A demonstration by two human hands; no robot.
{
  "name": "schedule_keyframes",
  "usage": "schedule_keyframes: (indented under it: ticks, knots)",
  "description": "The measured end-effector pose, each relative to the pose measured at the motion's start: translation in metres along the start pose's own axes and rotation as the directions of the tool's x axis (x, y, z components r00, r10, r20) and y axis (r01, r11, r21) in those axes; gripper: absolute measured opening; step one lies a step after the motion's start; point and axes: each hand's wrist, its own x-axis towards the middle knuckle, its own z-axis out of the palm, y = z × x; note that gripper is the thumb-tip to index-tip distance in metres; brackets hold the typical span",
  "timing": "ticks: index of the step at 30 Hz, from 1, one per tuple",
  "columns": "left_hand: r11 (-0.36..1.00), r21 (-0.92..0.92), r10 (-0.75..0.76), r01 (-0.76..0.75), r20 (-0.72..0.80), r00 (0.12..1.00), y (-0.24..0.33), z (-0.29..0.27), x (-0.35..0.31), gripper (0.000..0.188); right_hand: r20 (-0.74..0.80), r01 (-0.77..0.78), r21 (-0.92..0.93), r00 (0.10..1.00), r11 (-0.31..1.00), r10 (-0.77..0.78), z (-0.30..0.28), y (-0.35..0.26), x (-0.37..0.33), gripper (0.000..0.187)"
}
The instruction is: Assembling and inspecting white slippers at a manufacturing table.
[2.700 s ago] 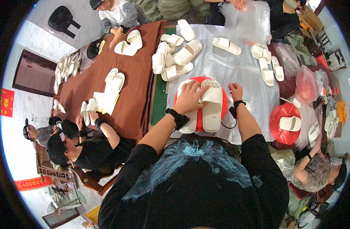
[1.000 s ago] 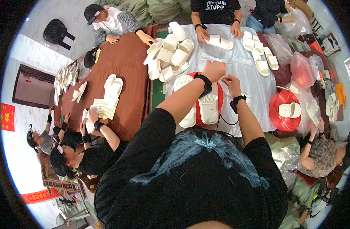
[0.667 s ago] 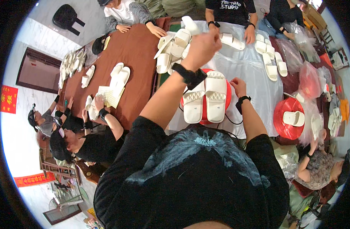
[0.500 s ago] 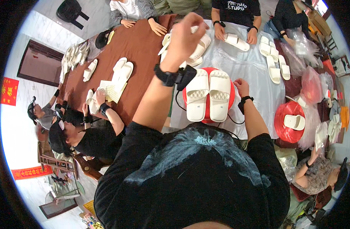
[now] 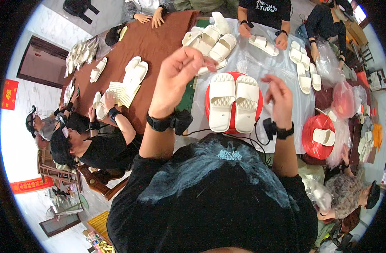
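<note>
A pair of white slide slippers [image 5: 234, 110] lies side by side on a round red stool-like top [image 5: 259, 109], quilted footbeds showing and toe straps nearer me. My left hand [image 5: 179, 76] hovers left of the pair, thumb and fingers pinched together; whether something thin is between the blurred fingertips I cannot make out. To the right of the pair, my right hand [image 5: 279, 98] is raised with bent fingers smeared by motion. Neither hand touches the slippers. Both wrists wear black bands with small devices.
Several white slippers [image 5: 209, 40] are heaped beyond my left hand, and more [image 5: 303, 69] lie at the right. A second red round top [image 5: 318, 137] holds one slipper. Co-workers' hands [image 5: 281, 41] handle slippers around the table. Black cables [image 5: 257, 139] run near the stool top.
My left hand has come down and toward me from above the far slippers. My right hand has lifted from the slipper pair's right edge and moved right.
</note>
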Motion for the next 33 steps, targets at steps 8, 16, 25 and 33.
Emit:
schedule_keyframes:
  ticks: [8,16,25,33]
  knots:
    - [0.956,0.006,-0.292,0.293,0.083,0.953,-0.040,-0.026,-0.046,0.012,0.524,-0.124,-0.201,0.825,0.972,0.213,0.030,0.009,-0.066,0.026]
    - [0.850,0.190,-0.491,0.491,-0.055,0.870,-0.074,-0.052,-0.072,0.011,0.522,0.287,-0.502,0.853,0.816,0.021,0.015,0.018,-0.084,0.011]
    - [0.788,0.357,-0.528,0.502,-0.026,0.849,-0.107,-0.053,-0.083,0.014,0.574,0.169,-0.494,0.800,0.853,0.174,0.032,0.044,-0.100,0.021]
    - [0.792,0.396,-0.442,0.464,-0.151,0.884,-0.128,-0.059,-0.089,0.013,0.529,0.151,-0.654,0.791,0.741,0.305,0.017,0.041,-0.099,0.018]
